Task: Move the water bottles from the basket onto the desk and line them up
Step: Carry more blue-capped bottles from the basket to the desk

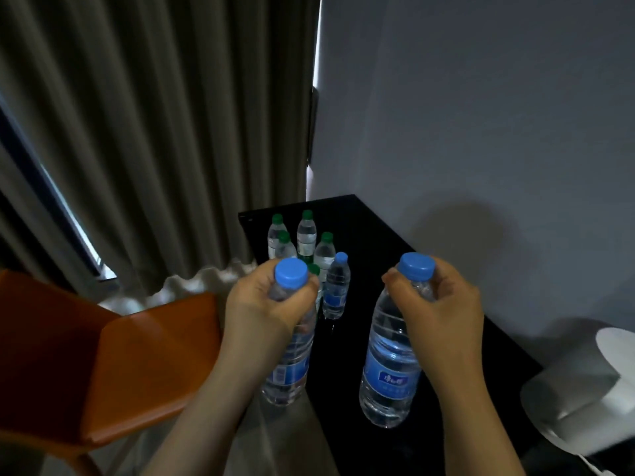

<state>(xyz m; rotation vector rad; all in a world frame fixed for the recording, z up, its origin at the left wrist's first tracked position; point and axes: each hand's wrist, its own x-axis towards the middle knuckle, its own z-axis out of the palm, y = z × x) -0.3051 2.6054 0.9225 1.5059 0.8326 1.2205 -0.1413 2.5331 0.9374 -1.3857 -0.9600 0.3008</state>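
Note:
My left hand (264,300) grips the neck of a blue-capped water bottle (290,369), held upright at the black desk's left edge. My right hand (443,304) grips the neck of a second blue-capped bottle (388,369) over the black desk (446,338). Whether either bottle touches the desk I cannot tell. Farther back on the desk stand several green-capped bottles (307,231) in a cluster and one small blue-capped bottle (337,286). No basket is in view.
An orange chair (103,355) stands to the left of the desk. A white rounded object (591,389) sits on the desk at the right. Grey curtains (154,132) hang behind, and a pale wall runs along the desk's right side.

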